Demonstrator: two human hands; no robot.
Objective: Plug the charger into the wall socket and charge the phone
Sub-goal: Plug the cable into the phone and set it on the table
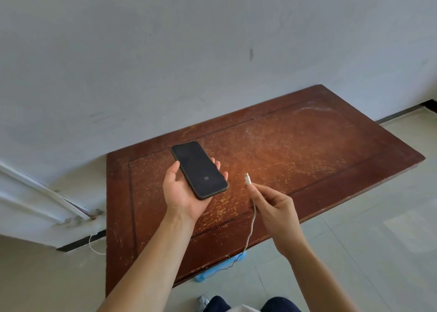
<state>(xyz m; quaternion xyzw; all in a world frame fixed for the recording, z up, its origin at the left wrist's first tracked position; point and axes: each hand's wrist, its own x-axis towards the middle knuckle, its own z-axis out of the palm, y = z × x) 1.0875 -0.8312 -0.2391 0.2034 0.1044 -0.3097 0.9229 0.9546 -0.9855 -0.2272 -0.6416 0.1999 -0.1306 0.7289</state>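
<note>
Two bare hands reach out over a worn, reddish-brown wooden surface (307, 151) that sits low against a pale grey wall (165, 51). Its top is scratched and flecked with lighter marks, with a darker border line running inside its edges. At the far left, white trim (35, 193) meets the floor, and a thin white cord (93, 245) loops beside the surface's left corner. Pale floor tiles (378, 229) spread to the right.

Moving rightward, the left hand (182, 193) is palm up, fingers curled around the edges of one black phone (199, 169). It lies screen up and dark, tilted, held above the surface rather than resting on it.

Just right of it, apart from the phone, the right hand (275, 207) pinches one white charging cable (251, 222) between thumb and fingers. The cable's small connector (247, 178) points up and toward the phone's lower end, near it but not touching. From the hand the cable hangs down past the surface's front edge, crossing one light blue object (220, 268) on the floor, partly hidden under that edge.

At the bottom, dark trouser knees (279, 305) and part of a shoe (203, 302) show.
</note>
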